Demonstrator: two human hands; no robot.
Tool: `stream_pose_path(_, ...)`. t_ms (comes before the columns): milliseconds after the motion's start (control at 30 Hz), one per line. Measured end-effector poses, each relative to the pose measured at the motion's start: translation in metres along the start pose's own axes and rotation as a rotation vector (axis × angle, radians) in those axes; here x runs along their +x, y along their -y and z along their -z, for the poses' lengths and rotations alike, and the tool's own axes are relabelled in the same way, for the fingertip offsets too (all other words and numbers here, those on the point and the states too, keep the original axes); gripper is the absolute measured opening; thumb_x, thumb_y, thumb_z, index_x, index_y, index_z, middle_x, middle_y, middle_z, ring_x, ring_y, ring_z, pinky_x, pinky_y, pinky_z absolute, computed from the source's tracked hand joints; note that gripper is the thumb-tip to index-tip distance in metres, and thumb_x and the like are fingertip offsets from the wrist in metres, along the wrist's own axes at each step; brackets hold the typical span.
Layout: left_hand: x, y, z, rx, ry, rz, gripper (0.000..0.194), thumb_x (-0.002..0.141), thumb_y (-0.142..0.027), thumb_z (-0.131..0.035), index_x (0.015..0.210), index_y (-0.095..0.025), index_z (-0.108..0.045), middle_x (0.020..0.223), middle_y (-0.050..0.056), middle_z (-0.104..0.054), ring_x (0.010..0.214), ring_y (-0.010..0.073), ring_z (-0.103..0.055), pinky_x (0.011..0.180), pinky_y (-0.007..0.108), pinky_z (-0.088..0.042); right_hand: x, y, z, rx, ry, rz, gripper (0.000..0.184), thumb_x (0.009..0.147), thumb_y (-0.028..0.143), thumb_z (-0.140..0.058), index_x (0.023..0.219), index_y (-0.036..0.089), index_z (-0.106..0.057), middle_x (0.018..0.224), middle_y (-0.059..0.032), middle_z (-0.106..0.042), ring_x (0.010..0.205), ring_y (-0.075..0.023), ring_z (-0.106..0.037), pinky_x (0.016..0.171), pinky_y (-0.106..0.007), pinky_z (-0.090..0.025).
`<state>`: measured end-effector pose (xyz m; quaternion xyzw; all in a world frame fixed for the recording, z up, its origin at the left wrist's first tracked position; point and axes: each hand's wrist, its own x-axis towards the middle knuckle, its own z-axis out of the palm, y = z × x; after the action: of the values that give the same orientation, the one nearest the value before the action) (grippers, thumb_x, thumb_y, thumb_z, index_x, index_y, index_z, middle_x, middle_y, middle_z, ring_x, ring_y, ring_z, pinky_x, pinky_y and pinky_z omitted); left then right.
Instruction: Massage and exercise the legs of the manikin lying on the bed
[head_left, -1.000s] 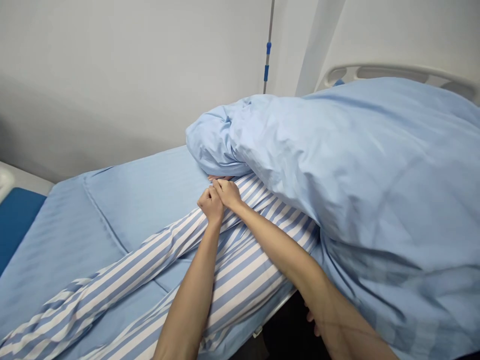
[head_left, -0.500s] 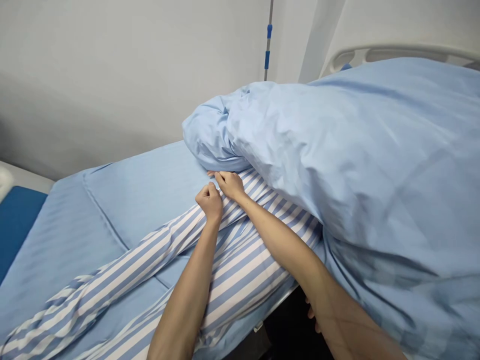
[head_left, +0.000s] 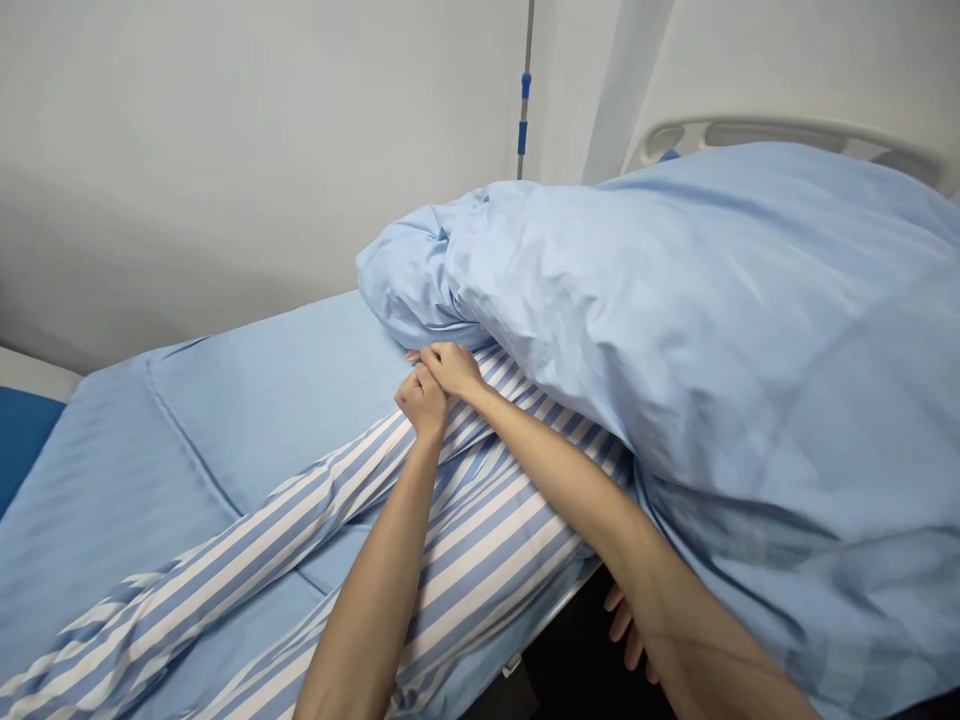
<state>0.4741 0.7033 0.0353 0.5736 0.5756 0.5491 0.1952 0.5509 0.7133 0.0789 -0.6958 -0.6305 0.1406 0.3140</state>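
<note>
My left hand (head_left: 422, 402) is closed, knuckles up, at the far upper edge of the blue-and-white striped trousers (head_left: 495, 530) worn by a person lying on the bed. Just beyond it my right hand (head_left: 452, 368) is also closed at the trousers, close under the bunched blue quilt (head_left: 585, 290). The two hands touch or nearly touch. Cloth folds run toward both fists; the gripped cloth itself is mostly hidden. Fingertips (head_left: 412, 355) of another hand, seemingly the lying person's, show beside my right hand.
A light blue sheet (head_left: 285, 360) covers the mattress. Another person's fingers (head_left: 627, 630) show below my right forearm, by the bed's near edge. A pole with blue fittings (head_left: 523, 110) stands by the wall. The pale headboard (head_left: 795, 130) rises behind the quilt.
My left hand has moved up against my right hand, closing the small gap between them. The view has shifted slightly. More of the fingers below my right forearm shows.
</note>
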Motion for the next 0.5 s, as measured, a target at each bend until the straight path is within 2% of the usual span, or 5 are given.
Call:
stream_pose_path(67, 0.001, -0.001, 0.002, 0.016, 0.013, -0.008, 0.04, 0.087, -0.027, -0.036, 0.048, -0.019, -0.03, 0.046, -0.003, -0.031, 0.05, 0.0093, -0.029, 0.056, 0.028, -0.022, 0.008, -0.002, 0.008, -0.004, 0.014, 0.112, 0.034, 0.095, 0.033, -0.044, 0.081, 0.019, -0.073, 0.084, -0.0057, -0.072, 0.079, -0.0175, -0.062, 0.068, -0.023, -0.038)
stream_pose_path(133, 0.001, -0.001, 0.002, 0.027, 0.029, -0.011, 0.04, 0.086, -0.027, -0.038, 0.047, -0.019, -0.029, 0.045, -0.003, -0.029, 0.05, 0.0095, -0.029, 0.056, 0.028, -0.022, 0.014, -0.011, 0.012, 0.04, 0.015, 0.143, 0.036, 0.094, 0.031, -0.043, 0.078, 0.017, -0.072, 0.079, -0.0047, -0.071, 0.076, -0.0161, -0.061, 0.065, -0.021, -0.036)
stream_pose_path(300, -0.001, 0.001, 0.001, 0.009, 0.04, -0.002, 0.04, 0.084, -0.029, -0.039, 0.046, -0.019, -0.031, 0.045, -0.003, -0.027, 0.049, 0.0097, -0.029, 0.055, 0.028, -0.023, 0.015, -0.036, -0.002, 0.147, -0.055, 0.027, 0.04, 0.095, 0.029, -0.038, 0.075, 0.016, -0.07, 0.08, -0.0033, -0.07, 0.075, -0.0138, -0.06, 0.064, -0.02, -0.034)
stream_pose_path(400, 0.001, -0.001, 0.003, -0.022, 0.113, 0.024, 0.04, 0.083, -0.03, -0.04, 0.044, -0.019, -0.036, 0.044, -0.003, -0.032, 0.05, 0.0099, -0.033, 0.055, 0.026, -0.026, 0.01, -0.037, -0.008, 0.141, -0.101, -0.018, 0.04, 0.096, 0.032, -0.038, 0.076, 0.017, -0.07, 0.08, -0.0026, -0.07, 0.073, -0.013, -0.058, 0.064, -0.02, -0.033)
stream_pose_path(500, 0.006, -0.012, 0.009, -0.096, 0.155, 0.055, 0.038, 0.081, -0.029, -0.041, 0.044, -0.019, -0.038, 0.043, -0.003, -0.036, 0.049, 0.0098, -0.037, 0.054, 0.025, -0.03, 0.009, -0.034, -0.008, 0.15, -0.115, -0.04, 0.04, 0.096, 0.031, -0.038, 0.075, 0.017, -0.069, 0.079, -0.0013, -0.07, 0.074, -0.0118, -0.058, 0.064, -0.019, -0.032)
